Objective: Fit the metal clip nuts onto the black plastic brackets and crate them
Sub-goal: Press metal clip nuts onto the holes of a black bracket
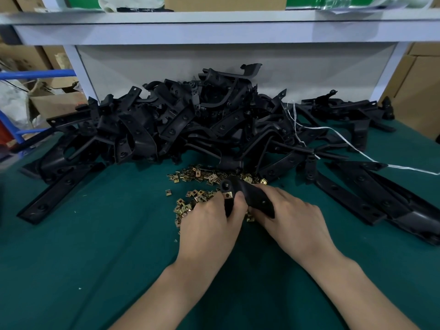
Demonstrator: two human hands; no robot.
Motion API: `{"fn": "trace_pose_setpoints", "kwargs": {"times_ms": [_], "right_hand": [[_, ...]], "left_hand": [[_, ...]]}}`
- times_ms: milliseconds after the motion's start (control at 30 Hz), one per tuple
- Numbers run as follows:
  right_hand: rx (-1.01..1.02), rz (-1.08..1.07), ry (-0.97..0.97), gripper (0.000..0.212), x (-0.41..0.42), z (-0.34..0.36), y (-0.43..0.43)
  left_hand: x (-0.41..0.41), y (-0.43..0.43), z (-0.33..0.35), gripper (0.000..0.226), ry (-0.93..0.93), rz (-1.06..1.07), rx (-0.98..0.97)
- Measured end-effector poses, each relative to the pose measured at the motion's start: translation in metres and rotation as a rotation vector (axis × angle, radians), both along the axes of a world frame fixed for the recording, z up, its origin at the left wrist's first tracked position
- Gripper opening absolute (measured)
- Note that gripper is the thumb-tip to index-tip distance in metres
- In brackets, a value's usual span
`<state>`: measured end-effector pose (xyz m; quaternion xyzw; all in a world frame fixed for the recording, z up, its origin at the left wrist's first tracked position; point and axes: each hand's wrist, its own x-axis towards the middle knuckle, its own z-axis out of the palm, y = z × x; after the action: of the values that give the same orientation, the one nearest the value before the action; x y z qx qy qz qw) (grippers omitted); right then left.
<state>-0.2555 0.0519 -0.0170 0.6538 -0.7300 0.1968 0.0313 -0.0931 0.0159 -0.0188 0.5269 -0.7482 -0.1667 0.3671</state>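
Risk: uneven thumb push, clip nut point(228, 194) crooked at bracket point(257, 198) 9 o'clock end. Bracket gripped by left hand point(209, 225), right hand point(292, 217).

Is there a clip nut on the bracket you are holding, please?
On: a brass clip nut sits clipped over one end of the bracket.
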Motion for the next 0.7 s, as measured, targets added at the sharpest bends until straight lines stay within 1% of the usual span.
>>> {"fn": "trace_pose_setpoints", "kwargs": {"times_ms": [100, 300, 433, 567, 700], "right_hand": [[-0.002, 0.001, -0.028, 0.048, -0.0012, 0.0002, 0.0000], [-0.010, 0.001, -0.034, 0.048, -0.0007, 0.0008, 0.0009], [0.006, 0.014, 0.002, 0.048, 0.0000, 0.0011, 0.0007], [-0.007, 0.015, -0.004, 0.046, 0.0009, 0.0013, 0.0001], [-0.015, 0.003, -0.006, 0.045, 0.0008, 0.0006, 0.0002]], "left_hand": [[-0.0001, 0.0001, -0.0004, 0.044, 0.015, -0.008, -0.019], [0.0003, 0.0010, 0.0019, 0.042, -0.046, 0.027, -0.093], [-0.0002, 0.0023, 0.0027, 0.042, -0.052, 0.027, -0.056], [-0.0006, 0.0031, 0.0049, 0.039, -0.050, 0.023, -0.042], [0.0000, 0.0037, 0.0077, 0.044, -0.122, 0.044, -0.096]]}}
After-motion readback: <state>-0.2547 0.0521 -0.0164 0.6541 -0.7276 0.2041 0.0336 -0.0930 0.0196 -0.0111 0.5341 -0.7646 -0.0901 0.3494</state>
